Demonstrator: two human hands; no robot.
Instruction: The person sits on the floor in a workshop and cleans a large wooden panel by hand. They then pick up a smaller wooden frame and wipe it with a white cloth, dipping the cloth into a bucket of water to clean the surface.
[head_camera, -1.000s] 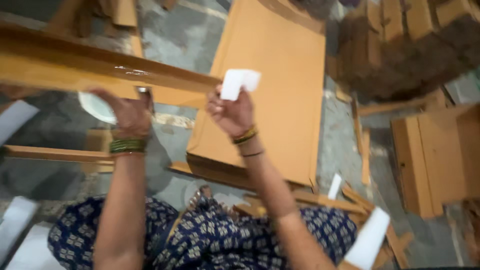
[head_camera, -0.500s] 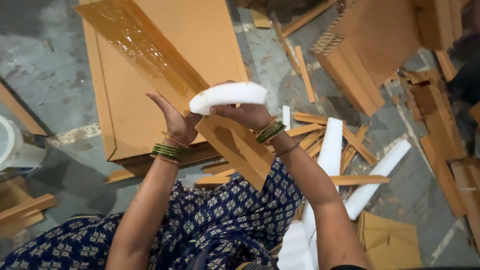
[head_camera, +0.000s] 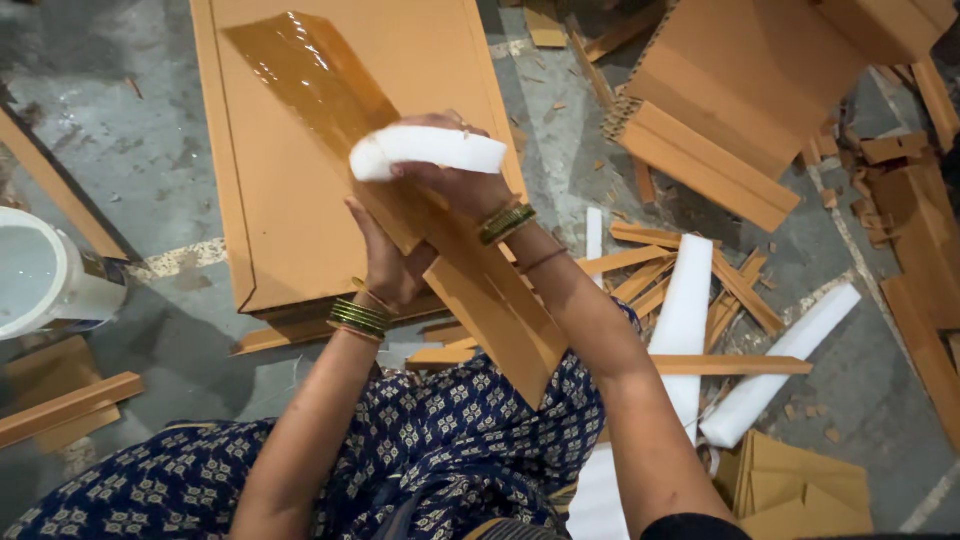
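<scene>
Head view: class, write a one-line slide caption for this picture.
Right hand presses a white foam pad on a glossy brown strip that the left hand supports, above a cardboard sheet.

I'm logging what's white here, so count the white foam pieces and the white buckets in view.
White foam piece held in the right hand: 1
White foam strips lying on the floor: 3
White bucket at the left edge: 1
Total: 5
</scene>
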